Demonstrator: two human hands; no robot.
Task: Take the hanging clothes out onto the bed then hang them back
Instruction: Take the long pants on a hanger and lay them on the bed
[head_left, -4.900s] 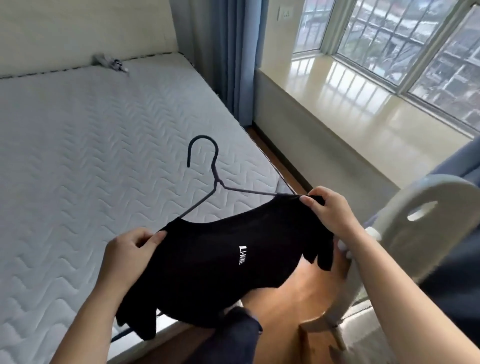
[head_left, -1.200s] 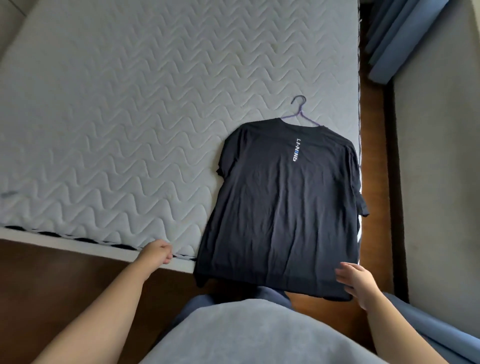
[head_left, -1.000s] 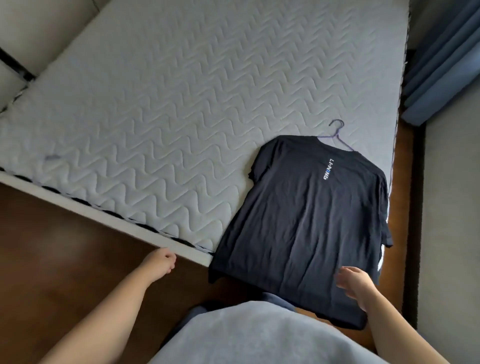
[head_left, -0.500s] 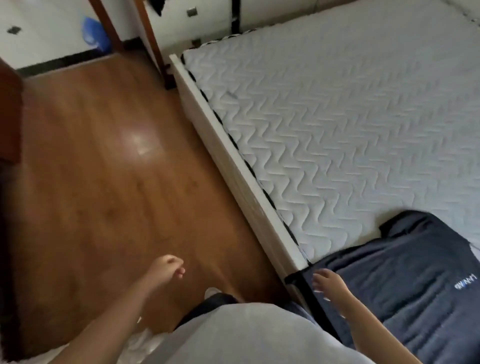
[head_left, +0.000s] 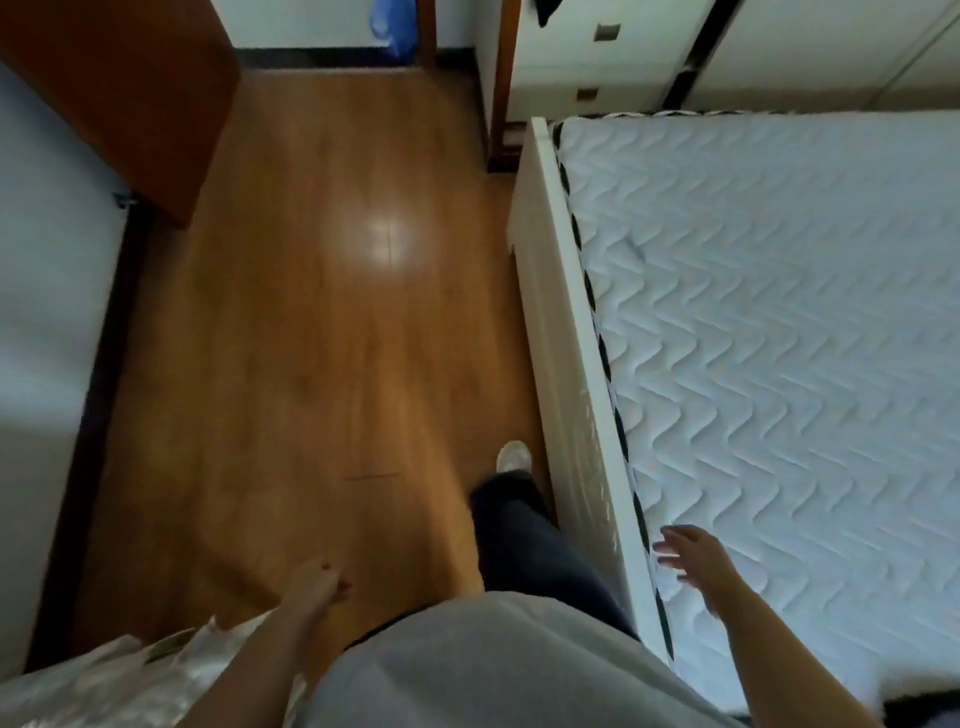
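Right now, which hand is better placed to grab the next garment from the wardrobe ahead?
Left, tentatively. The left hand swings empty over the open floor; the right hand hangs over the mattress edge. Both are far from it.

Single head view, steep downward, floor (head_left: 311, 312) left, bed (head_left: 779, 338) right, hands near.

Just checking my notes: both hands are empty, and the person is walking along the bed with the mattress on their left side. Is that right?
Not quite. In the head view the mattress lies on the person's right, not left. The rest holds: the left hand and right hand are both empty, and the person walks along the bed.
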